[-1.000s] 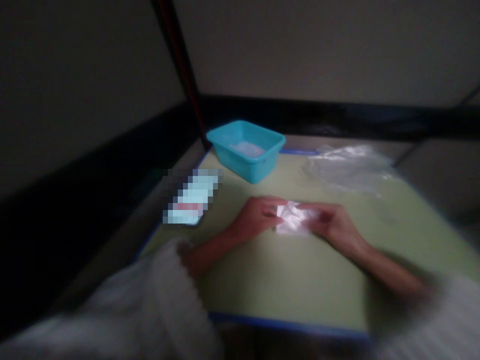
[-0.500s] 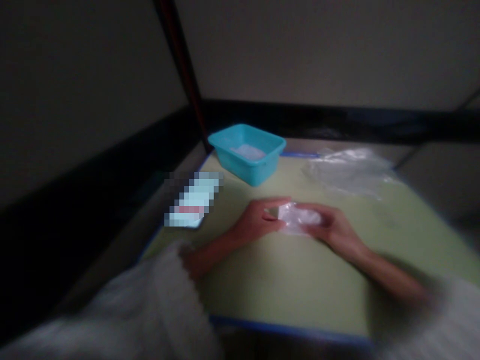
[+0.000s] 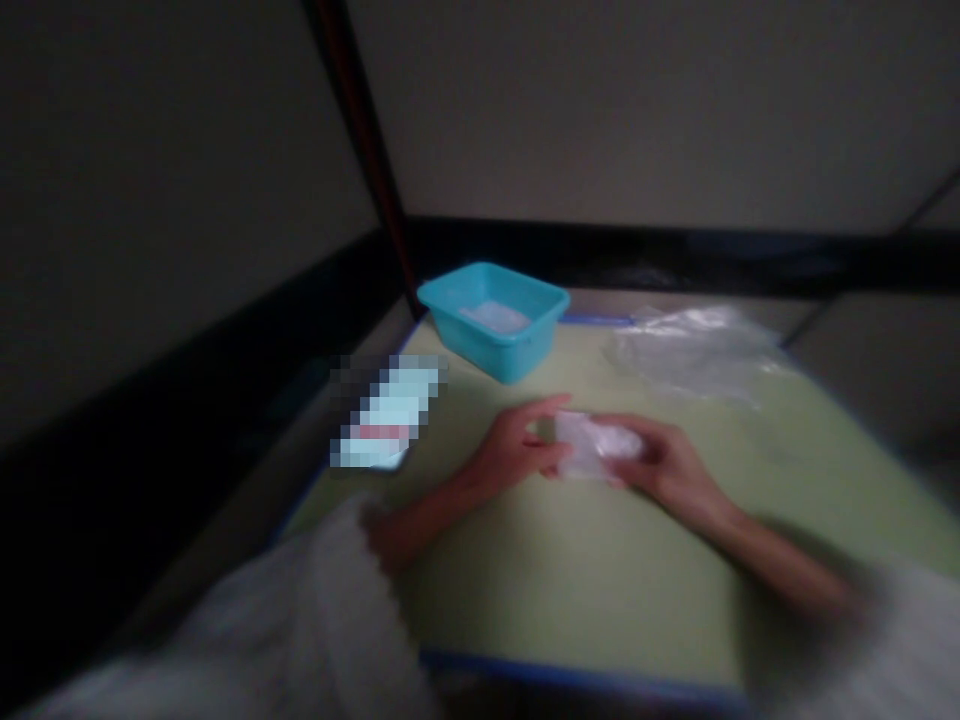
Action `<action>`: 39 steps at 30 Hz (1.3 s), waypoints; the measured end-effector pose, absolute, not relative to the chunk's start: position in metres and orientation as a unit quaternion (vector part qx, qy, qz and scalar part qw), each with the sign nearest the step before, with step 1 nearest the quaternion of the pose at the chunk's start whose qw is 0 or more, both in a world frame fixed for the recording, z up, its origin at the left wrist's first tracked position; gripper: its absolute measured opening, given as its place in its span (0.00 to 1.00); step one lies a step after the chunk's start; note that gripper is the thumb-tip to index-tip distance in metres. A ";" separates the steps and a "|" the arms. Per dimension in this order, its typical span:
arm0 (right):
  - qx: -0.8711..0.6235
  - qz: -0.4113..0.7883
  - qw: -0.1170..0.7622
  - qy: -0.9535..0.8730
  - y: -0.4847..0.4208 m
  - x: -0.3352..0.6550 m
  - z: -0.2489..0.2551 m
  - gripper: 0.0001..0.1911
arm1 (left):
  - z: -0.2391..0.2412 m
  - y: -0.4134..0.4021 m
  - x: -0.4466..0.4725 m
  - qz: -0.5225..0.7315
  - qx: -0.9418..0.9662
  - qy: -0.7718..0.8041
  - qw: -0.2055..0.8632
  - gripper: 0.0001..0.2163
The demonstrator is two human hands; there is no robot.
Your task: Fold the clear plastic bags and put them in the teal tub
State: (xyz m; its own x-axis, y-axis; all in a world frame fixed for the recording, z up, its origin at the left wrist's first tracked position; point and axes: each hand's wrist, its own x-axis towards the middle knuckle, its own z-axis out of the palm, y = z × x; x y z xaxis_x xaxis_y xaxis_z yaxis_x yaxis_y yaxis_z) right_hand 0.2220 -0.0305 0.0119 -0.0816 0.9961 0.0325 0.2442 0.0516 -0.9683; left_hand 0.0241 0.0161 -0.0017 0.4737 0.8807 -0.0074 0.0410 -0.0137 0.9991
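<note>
A small clear plastic bag (image 3: 581, 445) with something whitish in its right part is held over the middle of the table. My right hand (image 3: 664, 455) grips its right side between thumb and fingers. At the left edge, the thumb of my left hand (image 3: 517, 440) lies on the bag with fingertips showing below it. The left index finger is stretched out above the bag's top left corner, apart from it. What the bag contains is too blurred to name.
A turquoise plastic basin (image 3: 506, 355) with whitish contents stands at the far left of the yellow-green table (image 3: 577, 580). A larger crumpled clear plastic bag (image 3: 694, 350) lies at the back right. A pixelated phone-like object (image 3: 390, 415) rests by the left edge.
My left index finger has lifted off the small bag's top edge. The bag's left part looks flatter. The whole view has shifted slightly, with things lower in the picture.
</note>
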 end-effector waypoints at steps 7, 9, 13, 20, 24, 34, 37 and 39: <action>-0.509 0.427 0.431 -0.610 -0.030 0.224 0.010 0.21 | -0.004 0.013 0.022 0.330 0.600 0.351 0.638 0.41; -0.504 0.428 0.430 -0.615 -0.030 0.224 0.011 0.20 | -0.003 0.014 0.022 0.335 0.601 0.361 0.629 0.40; -0.504 0.438 0.427 -0.610 -0.027 0.219 0.015 0.21 | 0.004 0.024 0.017 0.445 0.573 0.408 0.555 0.26; -0.476 0.462 0.426 -0.616 -0.019 0.202 0.026 0.22 | 0.027 0.052 -0.008 0.589 0.467 0.426 0.504 0.15; -0.469 0.462 0.428 -0.619 -0.022 0.202 0.024 0.20 | 0.034 0.067 -0.014 0.577 0.403 0.431 0.564 0.15; -0.461 0.481 0.435 -0.606 -0.025 0.212 0.017 0.20 | 0.025 0.096 -0.018 0.566 0.350 0.410 0.624 0.09; -0.474 0.458 0.436 -0.613 -0.025 0.213 0.020 0.19 | 0.029 0.097 -0.018 0.567 0.344 0.390 0.638 0.07; -0.475 0.444 0.440 -0.619 -0.025 0.214 0.022 0.18 | 0.031 0.097 -0.017 0.569 0.338 0.384 0.644 0.07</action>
State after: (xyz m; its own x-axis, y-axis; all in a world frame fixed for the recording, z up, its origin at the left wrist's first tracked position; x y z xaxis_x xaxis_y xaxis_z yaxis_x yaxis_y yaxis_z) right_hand 0.2140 -0.0253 0.0224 -0.1612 0.9792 0.1235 0.1964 0.1545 -0.9683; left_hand -0.0165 0.0967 0.0314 0.0591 0.9922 -0.1096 -0.4728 0.1246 0.8723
